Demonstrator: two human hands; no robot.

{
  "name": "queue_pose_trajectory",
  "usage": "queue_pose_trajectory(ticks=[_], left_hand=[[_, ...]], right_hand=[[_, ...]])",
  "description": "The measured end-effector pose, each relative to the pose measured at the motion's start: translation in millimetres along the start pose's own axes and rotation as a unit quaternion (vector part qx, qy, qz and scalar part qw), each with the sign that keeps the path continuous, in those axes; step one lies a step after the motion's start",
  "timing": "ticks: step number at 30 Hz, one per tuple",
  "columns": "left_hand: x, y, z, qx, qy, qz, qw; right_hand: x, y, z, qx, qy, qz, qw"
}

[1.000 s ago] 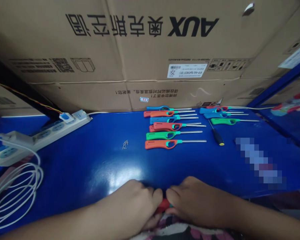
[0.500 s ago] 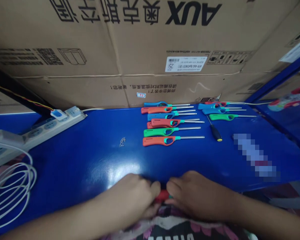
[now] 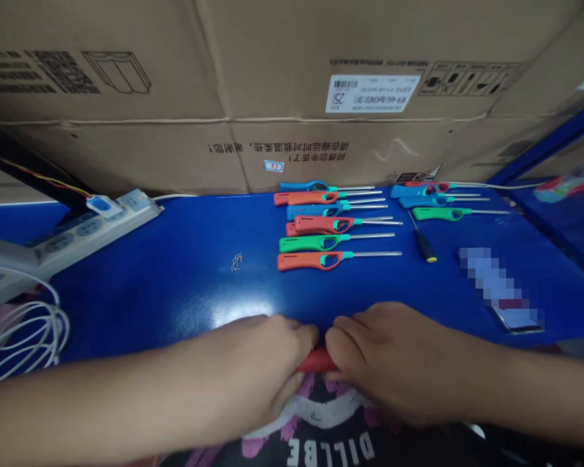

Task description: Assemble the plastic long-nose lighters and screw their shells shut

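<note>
Close to my body, at the table's front edge, both of my hands are wrapped round a red lighter (image 3: 316, 360). My left hand (image 3: 277, 353) grips one end and my right hand (image 3: 370, 353) the other; only a short red stretch shows between them. Its metal tube and trigger are hidden. Beyond the hands, several long-nosed lighters lie in a column, with an orange one (image 3: 309, 261) nearest and a green one (image 3: 306, 243) behind it. A small pile of screws (image 3: 237, 261) lies to their left. A screwdriver (image 3: 425, 246) with a black and yellow handle lies to their right.
At the back right lie several more lighters, a green one (image 3: 438, 213) in front. A blurred-out flat object (image 3: 501, 292) lies on the right. On the left are a power strip (image 3: 90, 230) and a coiled white cable (image 3: 26, 337). A cardboard box (image 3: 272, 78) backs the blue table (image 3: 150, 279).
Both hands have moved slightly up and away from my body, still gripping the red lighter. The camera view has tilted down a little. The things on the table lie as before.
</note>
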State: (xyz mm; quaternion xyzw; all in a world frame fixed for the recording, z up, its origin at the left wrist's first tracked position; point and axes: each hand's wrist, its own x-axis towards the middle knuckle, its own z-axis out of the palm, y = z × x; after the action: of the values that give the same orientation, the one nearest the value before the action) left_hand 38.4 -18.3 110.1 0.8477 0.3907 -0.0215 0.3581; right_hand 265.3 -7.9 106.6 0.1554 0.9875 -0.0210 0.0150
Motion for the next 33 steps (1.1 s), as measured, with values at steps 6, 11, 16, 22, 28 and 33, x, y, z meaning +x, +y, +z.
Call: queue_pose_trajectory(ticks=[6,11,16,22,28,33], left_hand=[[-32.8,-19.8,0.3,0.018,0.014,-0.088,0.996],[-18.3,-33.8,-6.0,0.037,0.013,-0.075,0.996],[18.9,-50.8,-2.2,0.056,0.049,-0.031,0.997],[48.4,-69.6,16.3,0.126,0.083,0.072,0.986],[74.2,-68.5,29.5,0.148,0.170,0.130,0.966],[85.7,-64.5,22.2,0.188,0.260,0.111,0.940]], right_hand=[[-19.0,8.6,11.3,-0.015,0.005,0.047,0.999],[-12.2,30.9,13.0,-0.001,-0.007,0.080,0.997],[-8.7,59.1,25.2,0.106,-0.046,0.113,0.987],[-20.8,79.7,48.7,0.120,-0.049,0.177,0.976],[-16.4,107.0,62.9,0.023,0.049,0.277,0.959],[-10.4,117.6,64.0,0.035,0.021,0.266,0.963]])
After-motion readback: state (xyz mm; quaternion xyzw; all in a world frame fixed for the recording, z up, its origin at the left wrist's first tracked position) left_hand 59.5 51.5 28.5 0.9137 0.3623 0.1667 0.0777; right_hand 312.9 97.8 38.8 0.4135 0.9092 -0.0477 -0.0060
